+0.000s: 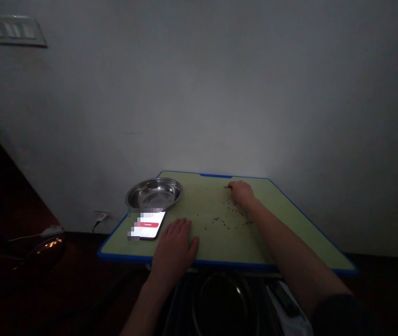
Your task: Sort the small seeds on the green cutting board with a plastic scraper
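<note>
A small green table (290,224) with a blue edge stands against a pale wall. My left hand (174,246) lies flat near the table's front edge, fingers stretched out, holding nothing, just right of a lit phone (149,225). My right hand (241,192) reaches to the far middle of the table, fingers curled down as in a pinch over small dark grains (227,215) scattered on the top. What it pinches, if anything, is too small to make out. A steel bowl (154,193) sits at the table's far left corner.
The room is dim. A wall socket with a plug and cable (100,218) is low on the wall at left. A dark rounded object (46,247) lies on the floor at left. A switch panel (17,31) is high on the wall.
</note>
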`<move>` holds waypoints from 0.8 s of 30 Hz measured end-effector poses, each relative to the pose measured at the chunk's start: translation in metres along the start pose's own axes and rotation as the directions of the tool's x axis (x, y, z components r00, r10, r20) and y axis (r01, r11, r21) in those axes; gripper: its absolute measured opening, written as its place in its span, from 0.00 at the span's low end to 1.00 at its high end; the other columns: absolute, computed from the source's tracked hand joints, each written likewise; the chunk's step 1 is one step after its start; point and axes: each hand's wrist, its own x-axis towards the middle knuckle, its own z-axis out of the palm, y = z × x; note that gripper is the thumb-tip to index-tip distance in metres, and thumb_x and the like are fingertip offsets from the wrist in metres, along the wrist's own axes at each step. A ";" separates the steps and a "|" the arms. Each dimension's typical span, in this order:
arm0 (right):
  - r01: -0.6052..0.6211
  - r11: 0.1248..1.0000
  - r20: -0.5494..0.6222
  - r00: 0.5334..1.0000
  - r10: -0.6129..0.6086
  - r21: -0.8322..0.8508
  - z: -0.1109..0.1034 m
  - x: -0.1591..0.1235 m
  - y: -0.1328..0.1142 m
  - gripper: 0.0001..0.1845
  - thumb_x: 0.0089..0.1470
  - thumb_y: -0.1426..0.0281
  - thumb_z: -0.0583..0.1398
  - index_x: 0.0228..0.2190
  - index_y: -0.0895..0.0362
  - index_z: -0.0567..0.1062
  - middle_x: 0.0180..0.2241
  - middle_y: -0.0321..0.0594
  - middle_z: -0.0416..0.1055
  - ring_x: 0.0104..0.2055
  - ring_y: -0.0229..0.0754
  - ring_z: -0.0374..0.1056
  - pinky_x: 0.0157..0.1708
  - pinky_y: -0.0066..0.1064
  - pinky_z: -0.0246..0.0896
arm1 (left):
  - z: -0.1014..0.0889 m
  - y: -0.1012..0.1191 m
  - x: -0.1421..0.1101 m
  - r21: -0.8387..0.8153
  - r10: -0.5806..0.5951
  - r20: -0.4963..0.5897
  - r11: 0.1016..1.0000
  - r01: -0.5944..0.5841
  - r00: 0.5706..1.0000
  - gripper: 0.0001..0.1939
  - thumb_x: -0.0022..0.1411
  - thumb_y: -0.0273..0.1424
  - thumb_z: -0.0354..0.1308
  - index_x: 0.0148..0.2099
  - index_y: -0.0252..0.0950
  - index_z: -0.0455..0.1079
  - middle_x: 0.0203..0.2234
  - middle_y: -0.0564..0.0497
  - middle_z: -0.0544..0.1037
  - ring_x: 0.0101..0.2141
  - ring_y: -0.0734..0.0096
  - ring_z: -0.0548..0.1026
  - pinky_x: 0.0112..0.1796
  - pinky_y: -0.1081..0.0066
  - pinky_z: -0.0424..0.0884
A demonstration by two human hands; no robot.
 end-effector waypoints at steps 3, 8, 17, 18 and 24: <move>0.097 0.995 0.014 0.995 -0.097 0.007 -0.001 -0.004 -0.017 0.14 0.61 0.64 0.56 0.46 0.58 0.72 0.46 0.43 0.72 0.46 0.44 0.69 0.46 0.44 0.64 | 0.001 0.000 -0.001 0.004 -0.007 -0.011 1.000 0.007 1.000 0.20 0.63 0.37 0.56 0.55 0.36 0.64 0.53 0.44 0.69 0.54 0.57 0.68 0.51 0.49 0.64; 0.294 0.955 0.012 0.956 -0.295 0.047 -0.009 -0.024 -0.055 0.15 0.61 0.72 0.53 0.46 0.56 0.76 0.44 0.47 0.76 0.47 0.46 0.70 0.46 0.35 0.61 | 0.005 -0.001 0.000 0.002 -0.031 -0.026 1.000 0.032 0.999 0.22 0.63 0.38 0.56 0.56 0.36 0.63 0.54 0.44 0.68 0.54 0.55 0.67 0.51 0.48 0.64; 0.585 0.798 -0.025 0.808 -0.588 0.148 -0.021 -0.079 -0.075 0.18 0.54 0.76 0.55 0.44 0.53 0.77 0.43 0.41 0.76 0.45 0.43 0.69 0.42 0.30 0.59 | 0.004 0.000 -0.001 0.006 -0.032 -0.026 0.999 0.032 0.999 0.22 0.63 0.38 0.56 0.56 0.37 0.63 0.54 0.44 0.68 0.54 0.55 0.67 0.51 0.48 0.64; 0.598 0.787 -0.026 0.798 -0.602 0.154 -0.022 -0.084 -0.071 0.18 0.54 0.77 0.55 0.44 0.53 0.78 0.42 0.41 0.77 0.45 0.42 0.70 0.42 0.30 0.59 | 0.003 0.000 -0.001 0.006 -0.031 -0.026 1.000 0.031 0.999 0.22 0.63 0.39 0.56 0.56 0.37 0.63 0.54 0.44 0.68 0.54 0.55 0.67 0.52 0.48 0.64; 0.631 0.746 -0.067 0.771 -0.633 0.213 -0.030 -0.104 -0.038 0.17 0.54 0.78 0.56 0.41 0.53 0.79 0.40 0.40 0.78 0.42 0.42 0.71 0.42 0.31 0.61 | 0.004 0.000 0.000 0.002 -0.022 -0.034 1.000 0.023 0.999 0.23 0.63 0.39 0.56 0.57 0.36 0.63 0.54 0.43 0.69 0.54 0.56 0.67 0.52 0.49 0.64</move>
